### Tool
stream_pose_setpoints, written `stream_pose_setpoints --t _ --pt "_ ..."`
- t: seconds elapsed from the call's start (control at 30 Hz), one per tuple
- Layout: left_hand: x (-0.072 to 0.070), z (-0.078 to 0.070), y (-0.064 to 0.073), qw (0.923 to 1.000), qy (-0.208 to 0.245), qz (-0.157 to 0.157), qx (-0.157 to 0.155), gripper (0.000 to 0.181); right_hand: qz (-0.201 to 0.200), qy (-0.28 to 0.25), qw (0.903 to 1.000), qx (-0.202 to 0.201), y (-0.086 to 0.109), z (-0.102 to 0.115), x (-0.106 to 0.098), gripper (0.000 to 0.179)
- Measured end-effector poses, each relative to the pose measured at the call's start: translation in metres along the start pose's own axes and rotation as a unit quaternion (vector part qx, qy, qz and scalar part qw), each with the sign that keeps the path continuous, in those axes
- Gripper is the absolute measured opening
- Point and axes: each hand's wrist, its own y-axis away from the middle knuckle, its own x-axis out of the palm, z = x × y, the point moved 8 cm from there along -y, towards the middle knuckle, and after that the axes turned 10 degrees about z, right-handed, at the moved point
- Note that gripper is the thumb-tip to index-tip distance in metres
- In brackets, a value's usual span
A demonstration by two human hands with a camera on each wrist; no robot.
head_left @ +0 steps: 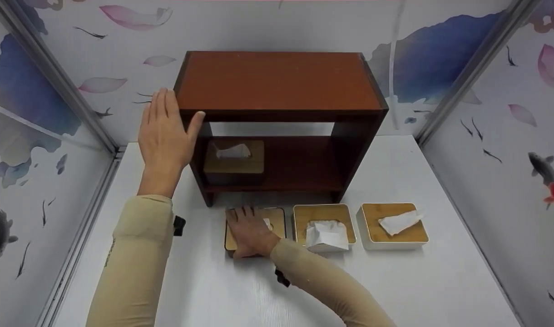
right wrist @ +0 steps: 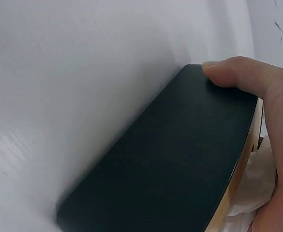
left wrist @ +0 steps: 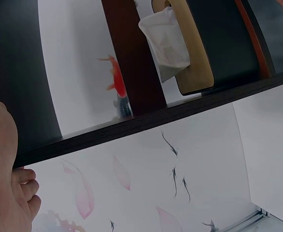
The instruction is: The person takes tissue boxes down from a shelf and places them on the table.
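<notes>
My left hand (head_left: 165,131) grips the upper left side of a brown wooden shelf (head_left: 281,81), fingers along the outer panel and thumb at its front edge. In the left wrist view the thumb and fingers (left wrist: 27,186) lie on either side of that dark panel edge. My right hand (head_left: 250,230) spans the top of a black tissue box (right wrist: 165,145) with a wooden lid, on the table in front of the shelf. Its thumb (right wrist: 223,72) presses the box's dark side; the other fingers reach over the lid, partly hiding the white tissue.
Another dark tissue box (head_left: 234,165) stands on the shelf's lower board, at the left. To the right of my right hand, two white tissue boxes with wooden lids, a middle one (head_left: 320,212) and a right one (head_left: 395,245), stand on the white table (head_left: 440,281). Patterned walls enclose the table.
</notes>
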Motion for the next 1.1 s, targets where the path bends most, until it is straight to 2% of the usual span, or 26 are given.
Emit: stream_pose_setpoints --t 0.57,0.8,0.97,1.1 --pt "0.0 -0.002 0.0 1.0 0.005 0.001 0.001 0.089 0.003 0.039 0.9992 0.007 0.006 0.002 -0.002 0.129" --pt "0.0 -0.001 0.0 1.0 0.001 0.005 -0.001 0.089 0.024 -0.002 0.9997 -0.01 0.01 0.002 -0.008 0.126" --pt "0.0 0.0 0.0 1.0 0.003 0.003 0.0 0.089 0.052 -0.057 0.9966 -0.029 0.012 0.003 -0.02 0.111" --pt "-0.001 0.0 0.001 1.0 0.007 0.0 0.001 0.088 0.043 -0.074 0.9958 -0.032 0.014 0.002 -0.034 0.098"
